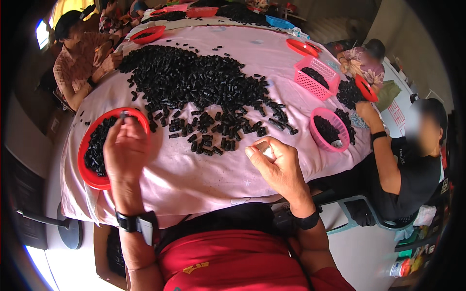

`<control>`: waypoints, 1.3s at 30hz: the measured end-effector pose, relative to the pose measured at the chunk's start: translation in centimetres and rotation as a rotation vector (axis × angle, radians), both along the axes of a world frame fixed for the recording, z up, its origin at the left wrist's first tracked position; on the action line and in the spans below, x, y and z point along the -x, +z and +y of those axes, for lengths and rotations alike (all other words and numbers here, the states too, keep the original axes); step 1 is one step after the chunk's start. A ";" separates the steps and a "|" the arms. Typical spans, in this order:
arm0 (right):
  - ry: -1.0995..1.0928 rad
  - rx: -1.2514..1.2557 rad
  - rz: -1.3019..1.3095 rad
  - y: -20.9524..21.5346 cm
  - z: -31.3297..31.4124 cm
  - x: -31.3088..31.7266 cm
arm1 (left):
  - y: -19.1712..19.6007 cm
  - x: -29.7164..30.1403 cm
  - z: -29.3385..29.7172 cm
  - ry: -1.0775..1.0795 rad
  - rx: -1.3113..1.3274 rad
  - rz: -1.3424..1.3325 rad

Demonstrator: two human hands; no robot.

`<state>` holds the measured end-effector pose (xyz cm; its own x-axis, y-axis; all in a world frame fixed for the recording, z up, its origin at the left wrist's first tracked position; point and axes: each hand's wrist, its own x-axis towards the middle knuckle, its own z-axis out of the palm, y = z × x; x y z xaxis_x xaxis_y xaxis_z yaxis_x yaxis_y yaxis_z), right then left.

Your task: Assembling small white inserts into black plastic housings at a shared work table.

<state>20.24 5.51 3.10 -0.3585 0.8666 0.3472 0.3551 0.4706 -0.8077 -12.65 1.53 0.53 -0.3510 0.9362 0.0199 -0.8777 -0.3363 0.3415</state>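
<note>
My left hand (127, 150) is over the right side of a red plastic bowl (99, 182). Its fingers are pinched on a small dark piece (124, 115) at their tips. Black ribbed cylindrical pieces (97, 145) lie heaped in that bowl. My right hand (279, 167) is above the near part of the table, its thumb and fingers closed around a small whitish object (267, 152), mostly hidden by the hand. Just beyond it, a looser group of the black pieces (206, 133) trails off a large pile (189, 77).
A pink cloth (204, 179) covers the table. A round pink basket (335, 119) and a rectangular pink basket (318, 77) stand to the right. Co-workers sit at the right (407, 160) and at the far left (80, 58). Another red bowl (147, 35) is at the back left.
</note>
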 end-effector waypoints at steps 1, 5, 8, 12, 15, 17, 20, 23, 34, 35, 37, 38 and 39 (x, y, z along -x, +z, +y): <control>-0.001 -0.004 0.004 -0.1 0.2 -0.1 | -0.9 2.4 -0.5 -0.054 -0.125 -0.131; -0.078 -0.135 -0.180 -1.4 1.0 -0.6 | 1.0 3.5 -1.8 0.036 -0.023 -0.426; -0.179 -0.150 -0.368 -2.2 1.9 -1.0 | 5.6 -3.3 -3.2 -0.217 -0.267 0.107; -0.329 -0.185 -0.527 -3.3 3.5 -2.1 | 5.5 -4.8 -4.6 -0.229 -0.336 0.211; -0.452 -0.252 -0.613 -3.7 4.5 -3.5 | 4.4 -4.6 -6.1 -0.129 -0.307 0.228; -0.462 -0.185 -0.563 -3.4 5.2 -4.3 | 3.9 -4.5 -6.4 -0.081 -0.293 0.242; -0.537 -0.233 -0.623 -4.0 6.4 -4.8 | 3.6 -5.0 -6.0 -0.032 -0.284 0.271; -0.559 -0.253 -0.694 -4.6 7.1 -4.8 | 3.6 -5.3 -5.6 0.022 -0.277 0.309; -0.281 -0.283 -0.801 -5.2 6.5 0.6 | 3.0 -6.7 -2.4 0.140 -0.239 0.427; -0.276 -0.325 -0.801 -5.4 6.4 1.1 | 2.9 -7.0 -2.0 0.146 -0.235 0.436; -0.260 -0.344 -0.796 -5.6 6.4 1.6 | 2.9 -7.4 -1.2 0.160 -0.222 0.464; -0.174 -0.337 -0.718 -5.5 6.2 1.8 | 2.8 -7.5 -0.9 0.167 -0.213 0.481; -0.090 -0.332 -0.634 -5.2 6.2 2.2 | 3.0 -7.4 -0.4 0.174 -0.208 0.503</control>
